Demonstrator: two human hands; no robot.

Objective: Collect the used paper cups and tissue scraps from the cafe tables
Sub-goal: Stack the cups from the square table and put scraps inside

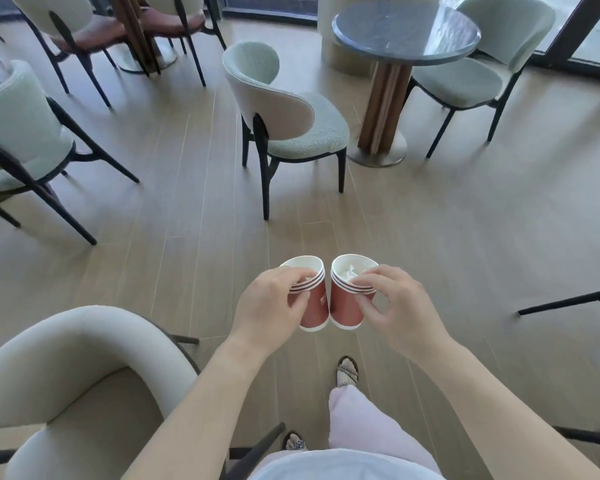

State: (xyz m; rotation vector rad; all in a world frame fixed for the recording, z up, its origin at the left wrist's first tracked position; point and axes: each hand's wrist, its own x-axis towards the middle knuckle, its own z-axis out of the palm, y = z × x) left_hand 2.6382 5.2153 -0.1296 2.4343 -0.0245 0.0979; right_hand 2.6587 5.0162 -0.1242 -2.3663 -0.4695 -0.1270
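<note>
I carry two red paper cups with white striped rims, side by side over the floor. My left hand (269,303) pinches the rim of the left cup (315,308). My right hand (392,303) pinches the rim of the right cup (344,308), which has crumpled white tissue (350,271) inside. The bottoms of the two cups almost touch. What lies inside the left cup is hidden by my fingers.
A round dark stone table (406,29) on a wooden pedestal stands ahead right, with pale green chairs (284,109) beside it and behind it (482,64). More chairs (18,133) stand at left, and a cream armchair (77,375) is close at lower left. Wooden floor lies between.
</note>
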